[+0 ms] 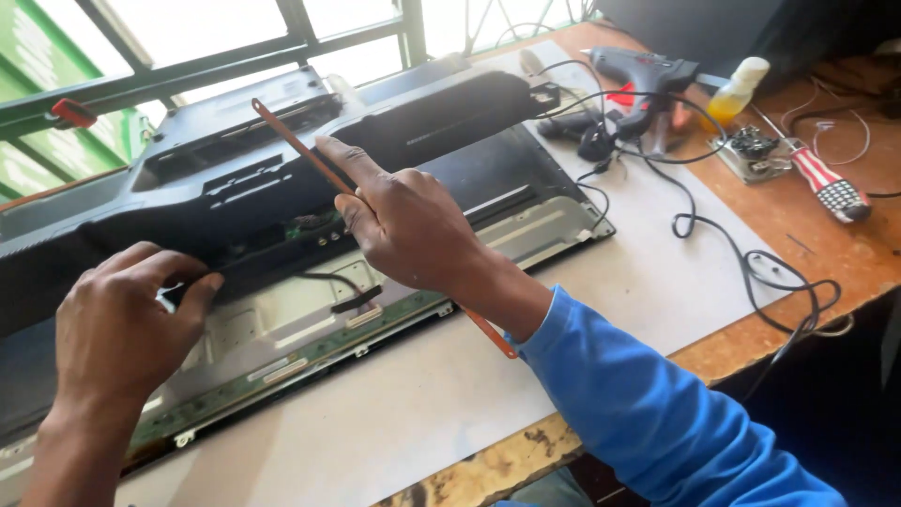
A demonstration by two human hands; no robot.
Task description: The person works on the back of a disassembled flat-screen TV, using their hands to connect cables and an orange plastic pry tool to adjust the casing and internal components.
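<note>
The back cover (pixel 282 160) of a flat screen lies on the white surface (pixel 582 282), its near edge lifted off the metal panel (pixel 310 329) beneath. It looks light, wide and bendy, best gripped along that edge. The left hand (pixel 122 329) grasps the edge; the right hand (pixel 404 221) pinches a thin brown strip (pixel 300 145), probably stiff. A glue gun (pixel 643 75) lies far right.

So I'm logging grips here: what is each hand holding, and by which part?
The right hand holds a thin brown strip near its middle. The left hand grips the black back cover at its lower edge.
</note>
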